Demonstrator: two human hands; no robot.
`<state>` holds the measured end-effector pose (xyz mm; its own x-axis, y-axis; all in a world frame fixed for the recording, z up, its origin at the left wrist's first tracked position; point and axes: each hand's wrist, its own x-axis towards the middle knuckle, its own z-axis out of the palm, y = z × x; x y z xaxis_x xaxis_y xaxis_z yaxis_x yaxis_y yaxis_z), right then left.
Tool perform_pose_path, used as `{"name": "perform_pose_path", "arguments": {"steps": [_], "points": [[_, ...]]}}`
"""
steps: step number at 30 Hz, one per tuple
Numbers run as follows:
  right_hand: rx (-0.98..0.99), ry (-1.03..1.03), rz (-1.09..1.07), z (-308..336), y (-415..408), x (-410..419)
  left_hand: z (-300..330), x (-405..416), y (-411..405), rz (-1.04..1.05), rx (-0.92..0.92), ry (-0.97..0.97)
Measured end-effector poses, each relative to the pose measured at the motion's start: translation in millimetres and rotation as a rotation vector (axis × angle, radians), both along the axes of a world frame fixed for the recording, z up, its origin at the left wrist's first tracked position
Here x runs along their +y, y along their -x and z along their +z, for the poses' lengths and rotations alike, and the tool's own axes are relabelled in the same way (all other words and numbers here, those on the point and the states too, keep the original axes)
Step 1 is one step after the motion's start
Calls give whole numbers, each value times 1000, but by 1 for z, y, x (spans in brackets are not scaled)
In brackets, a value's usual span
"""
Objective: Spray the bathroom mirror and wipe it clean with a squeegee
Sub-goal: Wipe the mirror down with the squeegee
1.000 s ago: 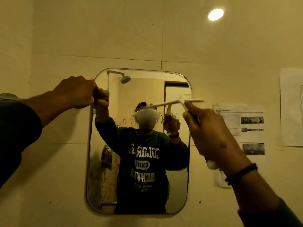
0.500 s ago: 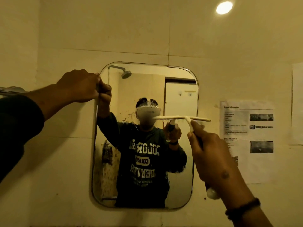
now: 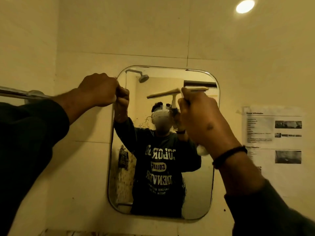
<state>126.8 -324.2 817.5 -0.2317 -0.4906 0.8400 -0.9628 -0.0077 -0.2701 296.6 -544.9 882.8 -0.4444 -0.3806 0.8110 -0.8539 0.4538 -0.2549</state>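
Raised since half a second ago: right hand (image 3: pixel 202 120), then at mid-mirror with the squeegee (image 3: pixel 196 89) blade level across the reflected chest and face line, now near the top right of the mirror (image 3: pixel 162 143), blade just under the upper rim. Fist closed around the squeegee handle, back of the hand toward the camera, wrist bent upward, forearm rising from the lower right of the frame, a dark bracelet (image 3: pixel 229 156) at the wrist and a dark sleeve below it. Only the right end of the blade visible past the knuckles; the rest seen as a reflection, tilted down to the left. Left hand (image 3: pixel 98 90) unchanged in place, clenched on the upper left edge of the mirror, arm stretched in from the left of the frame in a dark sleeve. Droplets or smears on the glass around the centre and a streaked patch along the lower left. A metal rail (image 3: pixel 20 93) at the left, behind the left forearm. Printed sheet (image 3: pixel 274 138) on the wall just right of the mirror, close beside the right wrist. Bare tiled wall (image 3: pixel 153 31) above the mirror, ceiling light (image 3: pixel 245 6) at the upper right of the frame.
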Motion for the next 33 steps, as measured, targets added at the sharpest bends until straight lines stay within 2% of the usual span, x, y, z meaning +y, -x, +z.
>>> {"name": "perform_pose_path", "arguments": {"steps": [4,7,16,22,25,30,33], "points": [[-39,-103,-7,-69,-3,5,2,1,0,4,2,7],[-15,-121,-56,-89,-5,5,2,4,1,7,3,0],[87,-2,-8,-8,-16,-24,2,7,1,14,17,-20],[49,-126,-38,-76,-16,-13,0,4,-3,1,16,-9],[12,-208,-39,-78,-17,-11,3,6,-4,-22,15,-33],[120,-33,21,-23,-33,-29,10,6,-4,-21,15,-80],[115,43,17,6,-34,-42,11,6,-5,-13,19,-100]]}}
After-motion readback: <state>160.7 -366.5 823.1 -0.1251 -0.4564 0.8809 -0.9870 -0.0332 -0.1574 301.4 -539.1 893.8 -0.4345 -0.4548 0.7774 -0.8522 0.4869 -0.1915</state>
